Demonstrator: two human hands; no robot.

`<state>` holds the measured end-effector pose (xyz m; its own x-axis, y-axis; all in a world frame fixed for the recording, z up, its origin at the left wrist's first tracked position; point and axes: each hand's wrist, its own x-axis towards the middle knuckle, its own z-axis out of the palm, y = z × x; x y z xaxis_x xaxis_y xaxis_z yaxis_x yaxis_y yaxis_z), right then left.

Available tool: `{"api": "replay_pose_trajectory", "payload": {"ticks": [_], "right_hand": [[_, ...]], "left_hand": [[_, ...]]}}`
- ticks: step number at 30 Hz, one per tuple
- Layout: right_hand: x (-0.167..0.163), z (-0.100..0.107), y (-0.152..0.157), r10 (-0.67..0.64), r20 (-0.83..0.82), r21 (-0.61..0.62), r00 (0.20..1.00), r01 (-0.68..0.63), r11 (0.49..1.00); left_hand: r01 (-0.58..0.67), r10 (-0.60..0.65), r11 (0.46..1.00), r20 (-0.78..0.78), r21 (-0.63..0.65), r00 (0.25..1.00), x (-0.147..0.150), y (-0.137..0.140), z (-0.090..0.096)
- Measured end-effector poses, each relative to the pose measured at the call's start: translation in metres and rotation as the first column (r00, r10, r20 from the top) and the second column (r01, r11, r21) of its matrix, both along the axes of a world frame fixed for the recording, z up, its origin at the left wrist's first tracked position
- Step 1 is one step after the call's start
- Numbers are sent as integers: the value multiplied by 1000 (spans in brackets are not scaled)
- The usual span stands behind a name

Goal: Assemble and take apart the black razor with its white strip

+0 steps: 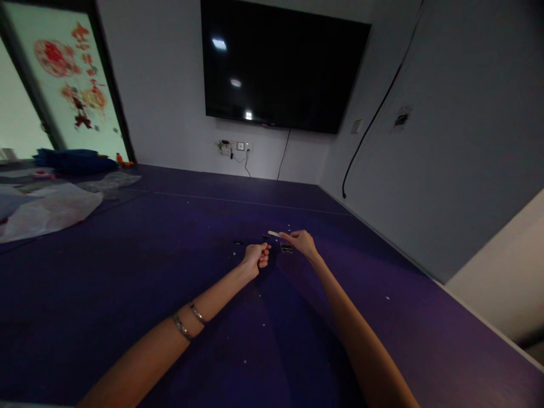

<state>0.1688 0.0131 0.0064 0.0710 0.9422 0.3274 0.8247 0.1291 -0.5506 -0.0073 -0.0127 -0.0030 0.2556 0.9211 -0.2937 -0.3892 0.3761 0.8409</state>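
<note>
White stick: a thin, flat white stick (274,234) sits in the right hand (297,240); its long axis runs left to right, its free end pointing left and slightly far.
Right hand: fingers pinched together on the stick's right end.
Left hand: the left hand (258,256) is curled into a fist, near the stick's free end and apart from the right hand; a small dark piece (266,237) shows just beyond it, and I cannot tell whether the fist grips it.
Dark block: a small black rectangular piece with pale markings (286,248) lies on the purple surface (204,340), just on the near side of the right hand.
Dark strip: a short, thin black piece (238,242) lies left of the fist, long axis roughly left to right.
Plastic: crumpled whitish plastic sheeting (59,209) lies far left; any contents cannot be made out.
</note>
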Motion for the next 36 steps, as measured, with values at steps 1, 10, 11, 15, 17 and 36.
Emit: {"api": "replay_pose_trajectory", "payload": {"ticks": [1, 10, 11, 15, 17, 36], "right_hand": [[1, 0, 0, 14, -9, -3, 1000, -14, 1000], [4, -2, -1, -6, -28, 22, 1000, 7, 1000], [4, -1, -1, -1, -25, 13, 1000, 1, 1000], [5, 2, -3, -34, 42, 0, 999, 34, 999], [8, 4, -4, -92, 67, 17, 993, 91, 996], [2, 79, -44, 486, -131, 78, 864, -480, 874]], "left_hand": [[1, -1, 1000, 2, 2, 1000, 0, 0, 0], [8, -8, 1000, 8, 13, 1000, -1, -1, 0], [10, -10, 1000, 8, 16, 1000, -1, -1, 0], [19, -19, 999, 8, 33, 1000, -1, -2, 0], [20, -21, 997, 4, 74, 1000, -1, -2, 0], [28, 50, 754, -101, 656, 994, 0, 10, -5]]}}
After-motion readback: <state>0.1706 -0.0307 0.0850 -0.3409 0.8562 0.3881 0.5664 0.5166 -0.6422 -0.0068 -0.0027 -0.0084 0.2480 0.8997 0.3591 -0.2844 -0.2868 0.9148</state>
